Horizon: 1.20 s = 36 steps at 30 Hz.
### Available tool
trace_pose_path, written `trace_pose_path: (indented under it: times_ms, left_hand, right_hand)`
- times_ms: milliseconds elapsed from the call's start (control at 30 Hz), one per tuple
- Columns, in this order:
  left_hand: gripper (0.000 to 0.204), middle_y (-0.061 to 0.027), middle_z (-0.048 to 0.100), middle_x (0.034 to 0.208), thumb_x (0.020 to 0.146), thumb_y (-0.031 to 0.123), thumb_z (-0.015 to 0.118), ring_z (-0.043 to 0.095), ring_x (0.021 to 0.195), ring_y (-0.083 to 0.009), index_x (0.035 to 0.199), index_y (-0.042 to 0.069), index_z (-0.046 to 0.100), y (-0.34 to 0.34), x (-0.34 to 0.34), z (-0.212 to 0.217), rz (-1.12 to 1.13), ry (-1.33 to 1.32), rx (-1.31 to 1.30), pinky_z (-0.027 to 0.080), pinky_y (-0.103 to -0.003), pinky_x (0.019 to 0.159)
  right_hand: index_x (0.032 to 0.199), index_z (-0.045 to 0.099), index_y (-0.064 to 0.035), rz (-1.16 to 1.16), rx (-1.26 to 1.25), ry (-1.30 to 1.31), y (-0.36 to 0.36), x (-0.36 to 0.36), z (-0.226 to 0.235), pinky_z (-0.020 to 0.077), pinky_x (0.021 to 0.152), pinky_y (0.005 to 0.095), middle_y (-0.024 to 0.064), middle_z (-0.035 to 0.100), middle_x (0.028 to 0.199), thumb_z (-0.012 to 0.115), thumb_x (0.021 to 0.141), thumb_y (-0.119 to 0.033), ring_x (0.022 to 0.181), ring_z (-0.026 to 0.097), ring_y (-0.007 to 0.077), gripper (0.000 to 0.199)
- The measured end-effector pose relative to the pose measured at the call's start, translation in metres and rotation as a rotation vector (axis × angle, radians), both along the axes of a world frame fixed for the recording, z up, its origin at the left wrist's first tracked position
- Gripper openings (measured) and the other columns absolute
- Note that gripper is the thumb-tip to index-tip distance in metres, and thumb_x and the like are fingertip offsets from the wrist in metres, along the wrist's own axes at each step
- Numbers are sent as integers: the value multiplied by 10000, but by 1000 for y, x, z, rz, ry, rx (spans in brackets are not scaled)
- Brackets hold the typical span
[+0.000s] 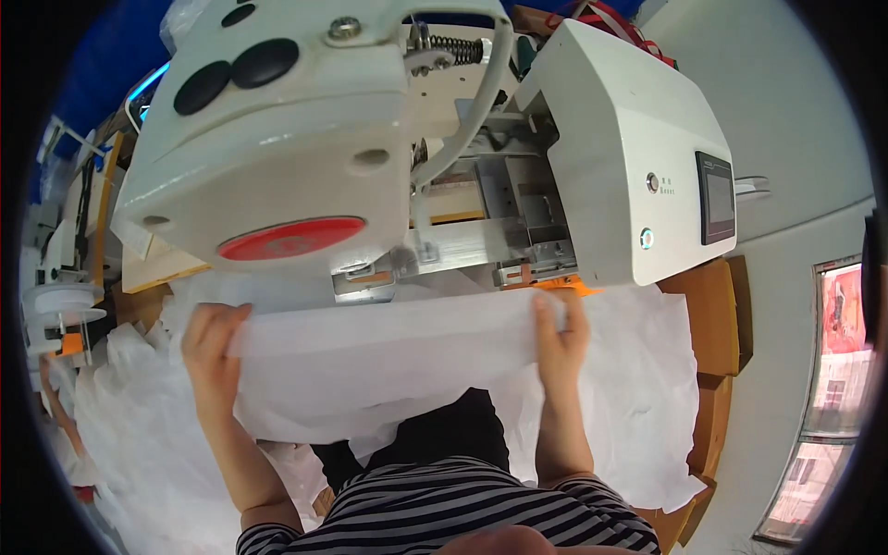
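Note:
A sheet of thin white fabric (388, 356) stretches between my two hands, over my lap and in front of a white sewing machine (277, 176). My left hand (213, 347) pinches its left end, with the thumb at the upper edge. At the other end, my right hand (561, 340) grips the fabric near its upper corner, thumb toward me. The upper edge runs nearly straight between the hands, while the lower part hangs loose. Just beyond it are the machine's metal plate (462, 248) and small metal clamps (365, 282).
A white control housing (638, 157) with a small screen (717, 199) stands at the right. Heaps of white fabric (629, 398) spread on both sides. Cardboard boxes (712, 319) line the right wall. Wooden boards (157, 268) and a white spool (60, 301) are at the left.

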<state>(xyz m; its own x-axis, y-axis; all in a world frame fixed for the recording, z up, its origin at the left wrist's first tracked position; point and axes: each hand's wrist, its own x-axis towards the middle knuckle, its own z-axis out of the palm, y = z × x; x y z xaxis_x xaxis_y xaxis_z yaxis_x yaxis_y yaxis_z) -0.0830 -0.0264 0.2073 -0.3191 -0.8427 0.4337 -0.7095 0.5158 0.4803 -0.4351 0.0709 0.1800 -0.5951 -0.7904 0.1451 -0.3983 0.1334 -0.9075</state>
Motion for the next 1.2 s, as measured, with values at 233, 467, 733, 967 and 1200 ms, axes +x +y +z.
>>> trace_pose_path:
  times_ms: [233, 467, 733, 967, 1200]
  left_hand:
    - [268, -119, 630, 873, 738, -80, 573, 618, 792, -304, 967, 44, 634, -11, -37, -41, 55, 54, 61, 489, -346, 671]
    - [154, -124, 566, 813, 740, 43, 511, 590, 746, -329, 893, 62, 524, -25, -34, -76, 195, 149, -41, 476, -409, 595]
    - [539, -180, 496, 1263, 732, 162, 696, 370, 1264, -354, 1221, 50, 499, 56, 182, -94, 1115, -136, 64, 243, -487, 1066]
    - [245, -107, 626, 869, 856, 151, 478, 616, 678, -260, 1067, 47, 549, 214, 398, -82, 1597, -706, -14, 466, -426, 575]
    - [344, -115, 572, 1084, 840, 146, 525, 603, 887, -286, 1175, 68, 530, 164, 108, -119, 572, -79, 208, 505, -364, 733]
  right_hand:
    - [935, 621, -7, -89, -111, 927, -12, -32, -23, 436, 741, 359, 136, 615, 878, 647, 847, -113, 817, 558, 299, 140]
    - [873, 635, -18, -125, -342, 852, -28, -76, -74, 490, 547, 372, 131, 611, 716, 664, 858, -244, 575, 566, 265, 229]
    - [845, 588, -20, -253, -149, 1370, -21, -32, -34, 428, 525, 407, 165, 540, 710, 656, 858, -284, 629, 537, 332, 273]
    - [875, 582, 8, 11, -609, 914, -31, -14, -34, 435, 517, 390, 177, 560, 719, 645, 865, -207, 604, 546, 313, 224]
    - [900, 576, 27, 108, -813, 574, -27, -45, -65, 434, 516, 370, 182, 578, 728, 612, 871, -140, 579, 537, 294, 173]
